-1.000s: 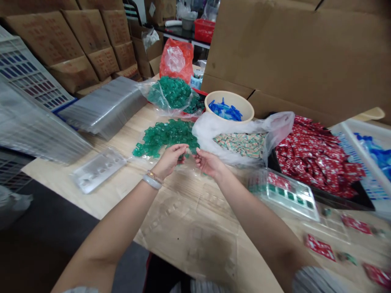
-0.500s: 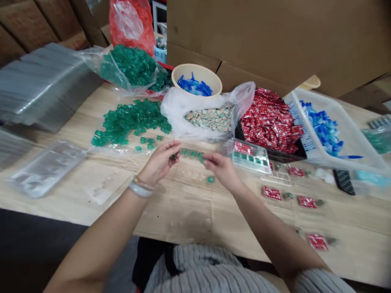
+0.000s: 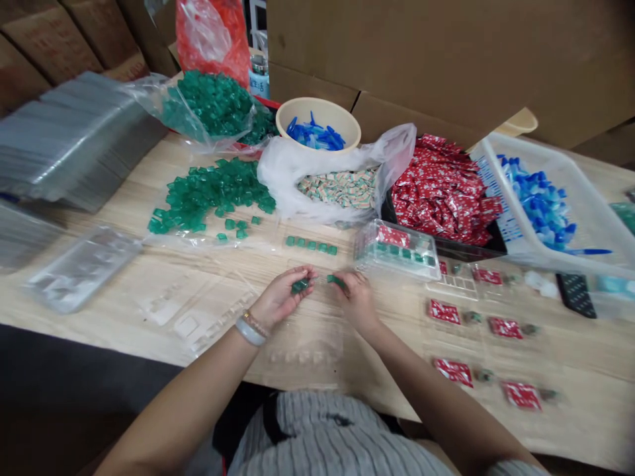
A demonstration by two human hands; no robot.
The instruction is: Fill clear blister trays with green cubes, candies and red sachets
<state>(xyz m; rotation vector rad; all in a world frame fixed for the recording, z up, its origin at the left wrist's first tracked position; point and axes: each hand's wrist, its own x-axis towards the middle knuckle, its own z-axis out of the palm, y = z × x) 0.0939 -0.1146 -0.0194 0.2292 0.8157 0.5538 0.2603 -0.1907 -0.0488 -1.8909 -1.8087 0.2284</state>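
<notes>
My left hand (image 3: 284, 299) is closed around a few green translucent pieces (image 3: 300, 285), which show between thumb and fingers. Just to its right, my right hand (image 3: 359, 301) pinches one green piece (image 3: 336, 280) at its fingertips, low over the table; whether that piece rests in a tray is unclear. Beyond both hands, several green pieces form a straight row (image 3: 311, 245), apparently in a clear plastic tray whose edges are hard to see. A faint clear tray (image 3: 303, 357) lies nearer my body. Farther left, loose green pieces (image 3: 218, 192) are heaped on plastic film.
Clear trays (image 3: 84, 268) lie at left below a tall tray stack (image 3: 74, 139). Behind stand a bowl of blue items (image 3: 282, 122), a white bag of small packets (image 3: 278, 175), a box of red packets (image 3: 441, 192) and a white basket (image 3: 590, 198). Filled trays (image 3: 397, 246) sit right.
Both hands have come down toward my body, away from the row of green pieces. My right hand now pinches a green piece near where one lay loose. The view has shifted slightly.
</notes>
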